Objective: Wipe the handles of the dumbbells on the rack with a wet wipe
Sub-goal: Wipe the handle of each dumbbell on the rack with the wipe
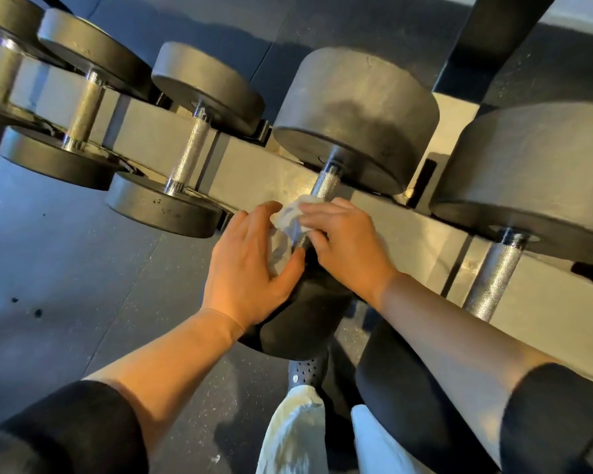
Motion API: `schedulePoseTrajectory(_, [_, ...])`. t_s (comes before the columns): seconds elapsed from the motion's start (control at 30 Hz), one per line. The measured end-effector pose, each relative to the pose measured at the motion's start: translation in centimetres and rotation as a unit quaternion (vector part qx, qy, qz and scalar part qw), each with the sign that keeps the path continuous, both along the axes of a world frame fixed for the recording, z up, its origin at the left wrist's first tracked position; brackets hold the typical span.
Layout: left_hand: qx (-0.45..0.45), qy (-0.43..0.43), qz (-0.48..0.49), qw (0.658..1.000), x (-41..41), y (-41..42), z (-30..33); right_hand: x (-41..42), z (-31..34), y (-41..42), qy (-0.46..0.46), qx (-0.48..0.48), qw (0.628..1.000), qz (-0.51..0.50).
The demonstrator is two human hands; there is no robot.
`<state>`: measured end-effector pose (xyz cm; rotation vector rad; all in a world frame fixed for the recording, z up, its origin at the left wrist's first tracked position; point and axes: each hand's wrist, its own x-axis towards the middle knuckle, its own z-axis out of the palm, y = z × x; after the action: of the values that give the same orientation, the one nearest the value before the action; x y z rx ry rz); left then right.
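At centre frame, the right hand (pixel 343 241) pinches the wet wipe (pixel 293 213) round the knurled handle (pixel 317 203) of a large dumbbell (pixel 356 114) on the rack (pixel 158 131), while the left hand (pixel 250 265), fingers spread and relaxed, rests on its near head. Heavy heads crowd the handle at twelve and six o'clock. Neighbouring dumbbells (pixel 192 145) sit at ten, another (pixel 534 172) at three, with bare rubber floor (pixel 65 268) at eight.

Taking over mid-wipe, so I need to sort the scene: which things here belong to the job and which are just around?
Part of the job:
- wet wipe, held on the handle by the right hand
- left hand, resting on the near weight head
- knurled handle being wiped
- neighbouring dumbbell handles
- rack

Just around:
- rubber floor
- perforated shoe
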<state>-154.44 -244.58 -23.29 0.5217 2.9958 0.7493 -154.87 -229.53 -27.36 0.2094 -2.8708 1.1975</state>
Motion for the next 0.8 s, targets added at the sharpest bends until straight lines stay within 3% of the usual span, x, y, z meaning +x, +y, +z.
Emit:
schedulePoseTrajectory(0.1, [0.009,-0.006,0.005,1.000,0.0,0.0,0.1,0.8,-0.2,-0.2,-0.063,-0.018,0.995,0.070])
schedulePoseTrajectory(0.3, [0.027,0.005,-0.009,1.000,-0.1,-0.3,-0.3,0.6,0.3,-0.2,-0.098,-0.010,0.992,0.073])
schedulePoseTrajectory(0.47, [0.079,-0.002,-0.022,0.997,-0.1,-0.5,-0.5,0.4,0.2,-0.4,-0.071,-0.009,0.996,0.060])
schedulePoseTrajectory(0.57, [0.168,-0.044,0.001,0.985,-0.3,-1.0,0.0,-0.7,0.3,-0.8,0.003,0.007,0.999,-0.034])
schedulePoseTrajectory(0.67, [0.232,-0.114,0.019,0.966,-2.0,-1.9,0.6,-2.8,0.7,-1.5,0.071,0.069,0.990,-0.105])
schedulePoseTrajectory(0.8, [0.146,-0.104,-0.037,0.983,-6.2,-4.6,0.7,-4.6,1.1,-1.7,0.054,0.205,0.976,-0.046])
